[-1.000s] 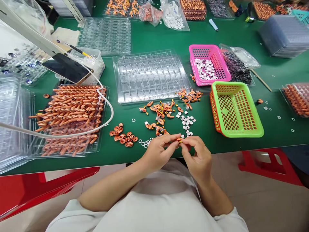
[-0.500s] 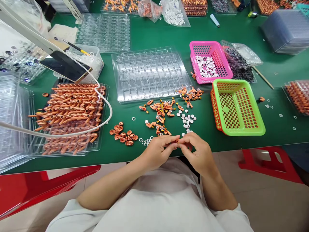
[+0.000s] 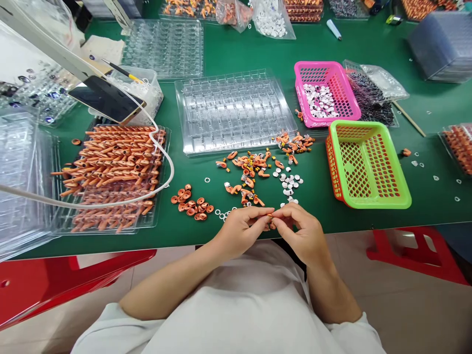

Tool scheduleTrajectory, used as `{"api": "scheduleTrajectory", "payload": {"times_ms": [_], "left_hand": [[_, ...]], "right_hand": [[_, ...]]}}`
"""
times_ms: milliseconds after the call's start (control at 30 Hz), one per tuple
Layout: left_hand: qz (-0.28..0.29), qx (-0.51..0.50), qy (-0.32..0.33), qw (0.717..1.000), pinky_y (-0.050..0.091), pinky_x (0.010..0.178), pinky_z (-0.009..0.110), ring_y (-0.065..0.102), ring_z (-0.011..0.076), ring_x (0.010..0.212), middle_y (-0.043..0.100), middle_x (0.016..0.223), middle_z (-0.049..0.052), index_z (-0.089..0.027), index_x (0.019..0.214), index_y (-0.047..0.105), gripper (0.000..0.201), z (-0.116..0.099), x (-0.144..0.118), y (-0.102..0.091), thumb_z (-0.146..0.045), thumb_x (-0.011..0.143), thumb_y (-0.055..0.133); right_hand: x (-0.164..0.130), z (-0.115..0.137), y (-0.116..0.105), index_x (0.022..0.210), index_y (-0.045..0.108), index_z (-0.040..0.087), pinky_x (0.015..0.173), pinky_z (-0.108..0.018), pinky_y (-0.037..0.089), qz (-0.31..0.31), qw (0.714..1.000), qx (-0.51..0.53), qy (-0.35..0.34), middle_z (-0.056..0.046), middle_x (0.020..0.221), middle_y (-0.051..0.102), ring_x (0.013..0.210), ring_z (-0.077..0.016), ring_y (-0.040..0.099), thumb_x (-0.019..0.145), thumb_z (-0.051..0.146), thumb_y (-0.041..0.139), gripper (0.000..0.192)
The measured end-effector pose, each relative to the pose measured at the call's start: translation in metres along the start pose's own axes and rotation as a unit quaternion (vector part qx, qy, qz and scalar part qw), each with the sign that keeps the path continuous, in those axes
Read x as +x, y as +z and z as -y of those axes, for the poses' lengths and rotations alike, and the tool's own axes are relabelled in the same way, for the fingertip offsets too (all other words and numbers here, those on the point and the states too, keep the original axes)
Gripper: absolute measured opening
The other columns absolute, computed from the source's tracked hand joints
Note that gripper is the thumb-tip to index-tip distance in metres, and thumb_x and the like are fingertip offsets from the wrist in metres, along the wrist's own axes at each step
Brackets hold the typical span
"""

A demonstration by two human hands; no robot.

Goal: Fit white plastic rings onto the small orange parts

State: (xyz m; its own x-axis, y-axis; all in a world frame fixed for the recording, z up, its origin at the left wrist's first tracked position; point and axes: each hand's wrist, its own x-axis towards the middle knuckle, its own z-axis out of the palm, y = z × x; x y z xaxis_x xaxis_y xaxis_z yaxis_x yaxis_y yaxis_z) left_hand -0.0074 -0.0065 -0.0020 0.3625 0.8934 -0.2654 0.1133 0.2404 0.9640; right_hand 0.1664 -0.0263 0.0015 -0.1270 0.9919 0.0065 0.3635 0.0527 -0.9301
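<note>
Green worktable [image 3: 254, 54] fills the upper and middle frame, with a red stool [image 3: 40, 287] at the lower left, another red stool [image 3: 413, 250] at the lower right, and pale floor tiles below.

At the lower centre, the left hand [image 3: 241, 228] and right hand [image 3: 300, 233] meet at the table's near edge. Each has thumb and index finger pinched nearly together on a small orange part [image 3: 271, 219], the other fingers loosely curled. The fingertips cover most of that part, so its shape cannot be told.

Just above the hands lie curved orange pieces [image 3: 254, 164], some with yellow bits, and to their right a scatter of white discs [image 3: 289, 183]. White rings [image 3: 223, 214] lie just left of the left hand, with copper-coloured cups [image 3: 191, 204] beyond them.

A clear plastic tray [image 3: 236, 110] lies mid-frame. Right of centre, a lime-green basket [image 3: 376, 202] sits nested in an orange-red one [image 3: 335, 177]; above it, a pink basket [image 3: 350, 98] contains white pieces [image 3: 319, 101].

At the left, a white cable [image 3: 171, 169] loops over rows of orange tubular parts [image 3: 118, 157], and a smartphone [image 3: 108, 98] rests tilted near a clear container [image 3: 157, 96].
</note>
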Motion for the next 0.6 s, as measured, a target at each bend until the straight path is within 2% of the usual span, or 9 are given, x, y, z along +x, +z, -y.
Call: {"api": "scheduleTrajectory", "payload": {"times_ms": [200,467,600], "left_hand": [[-0.022,0.022,0.014,0.999,0.062,0.082,0.032,0.074,0.0227,0.092,0.078,0.104,0.008,-0.015,0.108,0.076,0.029,0.005,-0.001,0.003,-0.023,0.085,0.060],[-0.068,0.087,0.064,0.992,0.060,0.067,0.026,0.074,0.0186,0.077,0.079,0.089,0.007,-0.015,0.098,0.079,0.026,0.006,-0.003,0.008,-0.017,0.082,0.058],[-0.065,0.083,0.055,0.993,0.061,0.070,0.027,0.074,0.0199,0.079,0.079,0.090,0.008,-0.014,0.098,0.078,0.025,0.007,-0.003,0.010,-0.018,0.083,0.058]], "right_hand": [[-0.002,-0.001,0.013,0.079,0.059,0.021,0.050,-0.022,0.040,-0.051,0.999,-0.006,0.017,0.001,0.076,0.056,0.062,-0.0113,0.051,0.085,0.014,0.059,0.010],[-0.005,-0.005,0.018,0.079,0.054,0.022,0.053,-0.023,0.041,-0.037,0.997,0.045,0.040,0.001,0.077,0.053,0.064,-0.0120,0.051,0.086,0.015,0.056,0.010],[-0.006,-0.007,0.019,0.078,0.053,0.021,0.051,-0.023,0.039,-0.044,0.998,0.030,0.029,0.001,0.077,0.052,0.062,-0.0112,0.049,0.085,0.013,0.056,0.011]]}}
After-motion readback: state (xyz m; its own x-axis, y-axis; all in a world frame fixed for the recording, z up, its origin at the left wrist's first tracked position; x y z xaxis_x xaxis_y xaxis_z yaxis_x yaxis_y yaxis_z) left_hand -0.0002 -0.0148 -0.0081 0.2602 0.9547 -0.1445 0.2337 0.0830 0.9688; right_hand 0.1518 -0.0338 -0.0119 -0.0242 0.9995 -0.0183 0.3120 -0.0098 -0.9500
